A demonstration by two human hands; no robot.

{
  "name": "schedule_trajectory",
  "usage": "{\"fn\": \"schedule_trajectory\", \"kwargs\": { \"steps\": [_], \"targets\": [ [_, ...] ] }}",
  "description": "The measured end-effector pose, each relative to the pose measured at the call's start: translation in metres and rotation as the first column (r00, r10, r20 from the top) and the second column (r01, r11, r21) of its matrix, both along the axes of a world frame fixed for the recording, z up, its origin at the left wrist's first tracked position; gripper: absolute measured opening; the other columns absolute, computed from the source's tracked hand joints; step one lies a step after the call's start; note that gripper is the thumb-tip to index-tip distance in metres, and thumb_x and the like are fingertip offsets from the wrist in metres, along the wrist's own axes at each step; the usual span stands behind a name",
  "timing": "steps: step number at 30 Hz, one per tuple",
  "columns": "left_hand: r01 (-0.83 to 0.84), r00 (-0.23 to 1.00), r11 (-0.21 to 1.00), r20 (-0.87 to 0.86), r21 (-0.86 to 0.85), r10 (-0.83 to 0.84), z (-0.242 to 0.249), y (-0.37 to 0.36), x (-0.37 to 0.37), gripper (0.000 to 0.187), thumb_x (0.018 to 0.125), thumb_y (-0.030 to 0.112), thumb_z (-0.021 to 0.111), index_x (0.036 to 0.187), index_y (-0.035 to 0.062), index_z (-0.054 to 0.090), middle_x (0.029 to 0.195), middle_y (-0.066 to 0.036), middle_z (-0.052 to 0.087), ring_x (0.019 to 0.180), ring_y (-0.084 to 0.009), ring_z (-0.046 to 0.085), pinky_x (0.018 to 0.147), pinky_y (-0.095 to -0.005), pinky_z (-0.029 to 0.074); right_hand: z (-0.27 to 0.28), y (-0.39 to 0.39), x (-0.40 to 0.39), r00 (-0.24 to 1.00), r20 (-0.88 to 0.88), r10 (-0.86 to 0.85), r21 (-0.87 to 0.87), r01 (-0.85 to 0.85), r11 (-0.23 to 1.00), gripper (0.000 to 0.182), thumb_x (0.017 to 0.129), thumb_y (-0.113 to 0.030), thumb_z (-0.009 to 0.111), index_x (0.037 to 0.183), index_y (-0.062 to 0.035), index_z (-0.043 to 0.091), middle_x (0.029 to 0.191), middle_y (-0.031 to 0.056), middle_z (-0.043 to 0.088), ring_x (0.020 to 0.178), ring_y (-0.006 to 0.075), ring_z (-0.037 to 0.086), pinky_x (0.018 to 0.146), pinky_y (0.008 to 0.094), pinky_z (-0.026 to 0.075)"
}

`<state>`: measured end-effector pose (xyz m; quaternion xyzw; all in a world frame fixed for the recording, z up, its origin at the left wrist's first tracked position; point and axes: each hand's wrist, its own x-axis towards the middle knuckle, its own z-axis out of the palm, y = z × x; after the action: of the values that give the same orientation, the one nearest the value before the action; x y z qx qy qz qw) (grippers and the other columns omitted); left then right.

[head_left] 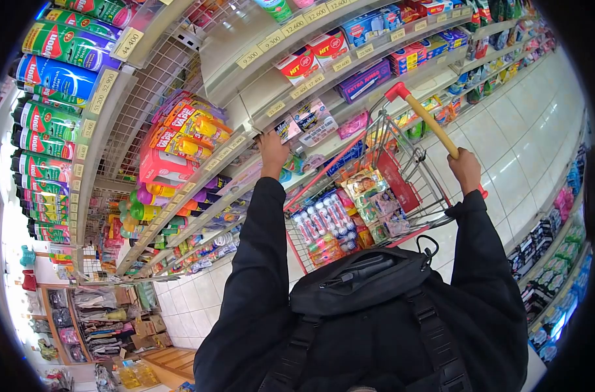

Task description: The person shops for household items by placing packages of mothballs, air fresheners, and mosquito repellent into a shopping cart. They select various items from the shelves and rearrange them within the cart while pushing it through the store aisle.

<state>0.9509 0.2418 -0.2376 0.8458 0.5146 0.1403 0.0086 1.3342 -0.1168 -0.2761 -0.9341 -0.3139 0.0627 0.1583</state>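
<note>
My left hand (273, 155) reaches into a shelf on the left. Its fingers are at the near end of a small dark-and-white box (286, 129); whether they grip it is hidden. A similar pack (314, 117) stands right beside that box. My right hand (466, 171) is wrapped around the yellow handle (433, 124) of a shopping cart, whose end caps are red. In the wire cart (296, 248) lie clear-wrapped packs of bottles (323, 222) and several colourful packets (369, 189).
Red HIT boxes (329, 47) sit on the shelf above. Spray cans (49, 124) line the far-left shelf, and orange VAPE packs (192, 127) are nearer. Another stocked shelf (552, 268) runs along the right. Tiled floor (516, 144) stretches between the shelves. A black bag (356, 281) hangs on my chest.
</note>
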Motion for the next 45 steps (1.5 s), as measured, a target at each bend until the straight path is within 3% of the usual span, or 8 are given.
{"fn": "schedule_trajectory", "kwargs": {
  "steps": [7,16,19,23,27,29,37,45],
  "targets": [
    [0.134,0.967,0.971,0.187,0.198,-0.171,0.008,-0.035,-0.016,0.07,0.072,0.016,0.077,0.132,0.0014,0.045,0.127,-0.02,0.049,0.12,-0.04,0.045,0.101,-0.0462,0.04,-0.001,0.0,0.001,1.0,0.002,-0.002,-0.015,0.002,1.0,0.03,0.081,-0.032,0.058,0.091,-0.0054,0.069,0.081,0.0207,0.068,0.077,0.0387,0.067,0.07,0.048,0.054],
    [0.215,0.942,0.867,0.138,0.45,-0.305,0.021,-0.074,-0.04,0.07,0.069,0.011,0.077,0.132,0.0026,0.047,0.13,-0.017,0.048,0.121,-0.0392,0.042,0.108,-0.0466,0.032,-0.005,0.0,0.002,1.0,0.012,0.009,-0.006,-0.009,1.0,0.03,0.081,-0.033,0.06,0.092,-0.0065,0.069,0.081,0.0209,0.068,0.077,0.0388,0.067,0.07,0.0482,0.054],
    [0.135,0.913,0.92,0.316,0.367,-0.26,0.047,-0.098,-0.037,0.07,0.07,0.01,0.077,0.132,0.0024,0.046,0.129,-0.018,0.046,0.124,-0.0349,0.041,0.108,-0.0429,0.032,-0.006,0.0,0.002,1.0,0.009,0.003,-0.002,-0.003,1.0,0.031,0.081,-0.034,0.06,0.092,-0.0064,0.069,0.081,0.0211,0.068,0.078,0.0389,0.067,0.07,0.0485,0.054],
    [0.13,0.44,0.991,0.897,-0.02,-0.039,0.07,-0.124,-0.032,0.079,0.078,0.012,0.077,0.14,0.0047,0.03,0.13,-0.014,0.041,0.116,-0.0221,0.047,0.097,-0.0337,0.041,-0.006,0.001,0.002,1.0,-0.001,0.004,-0.016,-0.004,1.0,0.032,0.081,-0.035,0.06,0.092,-0.0062,0.069,0.082,0.0216,0.068,0.078,0.0395,0.067,0.071,0.0484,0.054],
    [0.27,0.005,0.83,0.863,-0.488,0.505,0.091,-0.149,-0.037,0.079,0.081,0.014,0.077,0.137,0.0047,0.024,0.116,-0.012,0.052,0.098,-0.0195,0.059,0.089,-0.0346,0.049,-0.007,0.001,0.001,0.999,0.027,0.017,-0.007,-0.017,1.0,0.032,0.082,-0.035,0.06,0.091,-0.0059,0.069,0.081,0.022,0.068,0.078,0.0402,0.066,0.07,0.0485,0.053],
    [0.3,-0.07,0.828,0.855,-0.474,0.514,0.083,-0.154,-0.037,0.074,0.081,0.016,0.078,0.133,0.005,0.026,0.11,-0.012,0.054,0.096,-0.0183,0.06,0.086,-0.034,0.051,-0.006,0.0,0.001,0.999,0.028,0.02,-0.009,-0.02,1.0,0.032,0.082,-0.035,0.06,0.092,-0.0061,0.069,0.081,0.022,0.068,0.077,0.0404,0.066,0.07,0.0487,0.053],
    [0.282,-0.117,0.837,0.849,-0.469,0.515,0.064,-0.157,-0.04,0.05,0.081,0.017,0.079,0.11,0.0042,0.04,0.097,-0.01,0.059,0.083,-0.0158,0.065,0.07,-0.0292,0.057,-0.007,0.001,0.001,1.0,0.019,0.014,-0.011,-0.014,1.0,0.032,0.082,-0.036,0.059,0.093,-0.0069,0.069,0.082,0.0222,0.068,0.078,0.0408,0.066,0.07,0.05,0.053],
    [0.319,-0.087,0.826,0.853,-0.465,0.514,0.057,-0.163,-0.032,0.043,0.082,0.013,0.078,0.107,0.0072,0.043,0.099,-0.007,0.06,0.084,-0.013,0.062,0.075,-0.0279,0.053,-0.008,0.001,0.002,1.0,0.008,0.01,-0.008,-0.01,1.0,0.033,0.082,-0.036,0.059,0.094,-0.0067,0.069,0.084,0.0224,0.068,0.079,0.041,0.066,0.071,0.0499,0.053]
  ]
}}
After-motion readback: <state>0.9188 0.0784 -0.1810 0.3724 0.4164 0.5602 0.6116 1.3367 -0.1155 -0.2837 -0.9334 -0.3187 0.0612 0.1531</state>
